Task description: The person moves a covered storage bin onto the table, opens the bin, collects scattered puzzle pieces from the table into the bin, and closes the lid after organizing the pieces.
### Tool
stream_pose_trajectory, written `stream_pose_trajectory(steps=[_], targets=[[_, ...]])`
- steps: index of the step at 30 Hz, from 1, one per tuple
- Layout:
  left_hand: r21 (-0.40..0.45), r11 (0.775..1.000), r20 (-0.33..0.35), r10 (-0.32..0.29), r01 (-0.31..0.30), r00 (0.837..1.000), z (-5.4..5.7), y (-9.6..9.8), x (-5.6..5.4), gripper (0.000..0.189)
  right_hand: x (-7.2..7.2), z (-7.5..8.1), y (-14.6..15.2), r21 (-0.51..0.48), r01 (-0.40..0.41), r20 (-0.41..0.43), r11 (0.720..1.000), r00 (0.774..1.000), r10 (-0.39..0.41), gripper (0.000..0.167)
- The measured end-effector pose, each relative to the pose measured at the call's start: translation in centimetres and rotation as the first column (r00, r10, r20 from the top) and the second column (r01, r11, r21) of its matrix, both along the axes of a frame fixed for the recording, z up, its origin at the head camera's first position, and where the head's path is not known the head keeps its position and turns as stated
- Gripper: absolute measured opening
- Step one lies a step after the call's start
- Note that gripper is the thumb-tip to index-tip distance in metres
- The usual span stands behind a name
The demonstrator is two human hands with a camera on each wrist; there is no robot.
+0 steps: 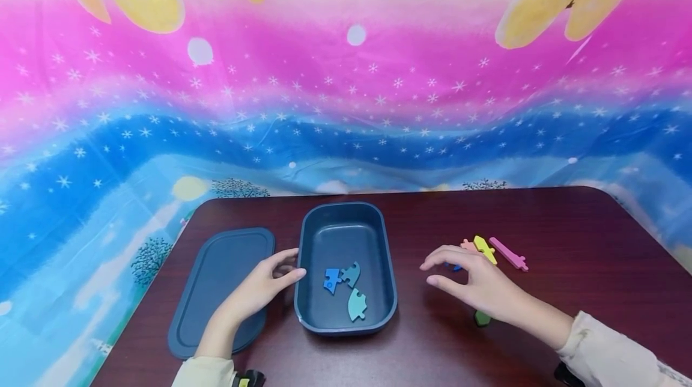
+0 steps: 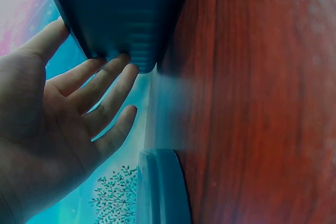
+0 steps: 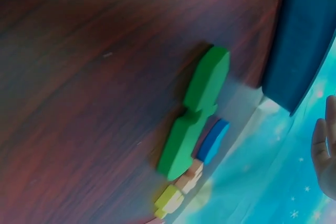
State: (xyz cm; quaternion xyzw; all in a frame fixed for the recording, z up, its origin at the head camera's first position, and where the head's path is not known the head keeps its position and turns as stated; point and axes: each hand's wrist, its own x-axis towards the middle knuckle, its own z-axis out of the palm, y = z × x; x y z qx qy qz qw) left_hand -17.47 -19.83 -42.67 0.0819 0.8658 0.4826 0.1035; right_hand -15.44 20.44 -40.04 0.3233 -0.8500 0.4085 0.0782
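A dark blue-grey plastic box (image 1: 346,240) stands uncovered mid-table. Inside lie a blue puzzle piece (image 1: 331,279), a dark teal piece (image 1: 352,274) and a pale green piece (image 1: 356,304). My left hand (image 1: 254,285) touches the box's left side; the left wrist view has its fingertips (image 2: 123,59) against the outer wall. To the right of the box, my right hand (image 1: 481,282) hovers with loosely bent fingers and nothing in them. Around it lie yellow (image 1: 485,249), pink (image 1: 509,253) and salmon pieces (image 1: 468,245), partly hidden. Green (image 3: 197,108) and blue pieces (image 3: 212,141) show in the right wrist view.
A matching lid (image 1: 216,285) lies flat at the left, partly under my left forearm. The dark wooden table (image 1: 421,345) has rounded far corners. Behind it hangs a colourful snowflake-patterned cloth (image 1: 335,92).
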Motion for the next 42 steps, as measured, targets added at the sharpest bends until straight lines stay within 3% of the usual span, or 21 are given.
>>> stream_pose_trajectory(steps=[7,16,24,34,42], targets=[[0.0,1.0,-0.004,-0.002,0.002,1.0,-0.1,0.0,-0.1,0.061,0.1,-0.3,1.4,-0.001,0.0,-0.05,1.0,0.999,0.0,0.031],[0.0,1.0,-0.007,-0.005,0.005,1.0,-0.1,0.0,0.0,0.061,0.9,-0.4,3.1,0.044,0.083,0.016,0.996,0.996,-0.084,0.024],[-0.004,1.0,-0.007,-0.004,0.004,1.0,-0.1,0.0,0.0,0.061,1.1,-0.7,4.6,0.061,0.109,-0.051,0.992,0.993,-0.106,0.032],[-0.009,1.0,-0.001,-0.001,0.001,1.0,0.0,0.0,0.0,0.062,1.5,-2.0,6.6,0.067,0.096,-0.05,0.993,0.994,-0.093,0.032],[-0.003,1.0,0.002,0.0,0.0,1.0,-0.1,0.0,0.0,0.061,1.7,-3.1,8.2,0.127,0.112,-0.052,0.986,0.993,-0.106,0.035]])
